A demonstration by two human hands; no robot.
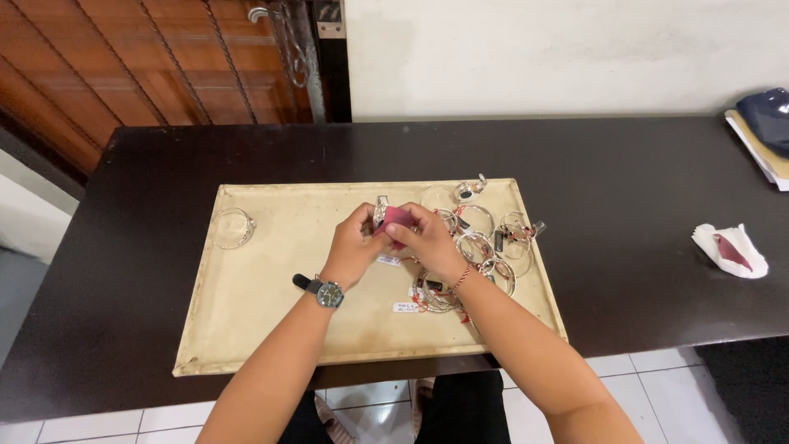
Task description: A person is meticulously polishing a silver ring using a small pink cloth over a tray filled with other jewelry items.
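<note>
Both hands meet over the middle of a cream tray (246,329) on a dark table. My left hand (352,247), with a wristwatch, pinches a silver bangle (380,210) held upright. My right hand (429,238), wearing a thin bracelet, presses a small pink cloth (393,220) against that bangle. A pile of silver bangles (481,242) with small white tags lies on the tray just right of my hands. One lone silver bangle (233,228) rests at the tray's left edge.
A white tissue with a red piece on it (731,249) lies on the table (641,189) at the right. A dark blue object on papers (764,131) sits at the far right corner. A wooden door and a white wall stand behind.
</note>
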